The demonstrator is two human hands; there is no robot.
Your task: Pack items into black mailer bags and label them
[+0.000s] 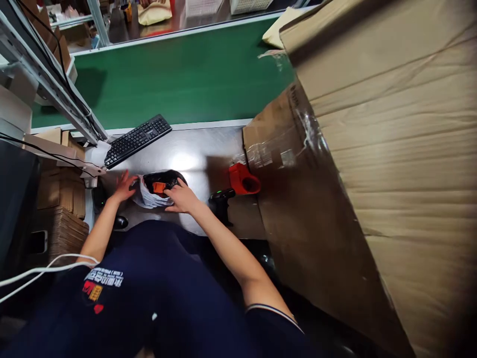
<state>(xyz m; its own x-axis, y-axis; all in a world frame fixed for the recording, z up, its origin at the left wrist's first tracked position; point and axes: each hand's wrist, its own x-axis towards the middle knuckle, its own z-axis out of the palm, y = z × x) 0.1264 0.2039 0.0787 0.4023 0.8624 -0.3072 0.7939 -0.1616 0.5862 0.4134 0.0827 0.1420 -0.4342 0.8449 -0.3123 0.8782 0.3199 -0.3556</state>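
One huge brown cardboard box [372, 164] fills the right side, probably stood there to be within reach of the wearer. Beyond, a long green conveyor belt [179, 74] runs along the far edge of the grey metal desk [216, 141]. At the left, a stack of flat brown cardboard [69, 231] sits close by, likely to save reaching. A black rectangular keyboard [137, 140] lies aslant behind the hands, perhaps pushed back to free working space.

Right in front of the body, on the desk, lies a crumpled whitish plastic bag [149, 199] with a glossy black bundle [167, 176] showing at its top; so central a place presumably suits both hands. The bag lies between them. The right hand [182, 198] is over its right side, fingers spread and touching; whether that grip pinches anything I cannot tell. The left hand [123, 188] is at its left edge, fingers parted, its grip on the film unclear.

Further right stand a red plastic holder [244, 180] and a black handheld scanner [221, 204] just beside it. A small black mouse [120, 222] rests near the left forearm. Smallest, an orange patch [159, 187] shows on the bundle, just left of the right fingertips.
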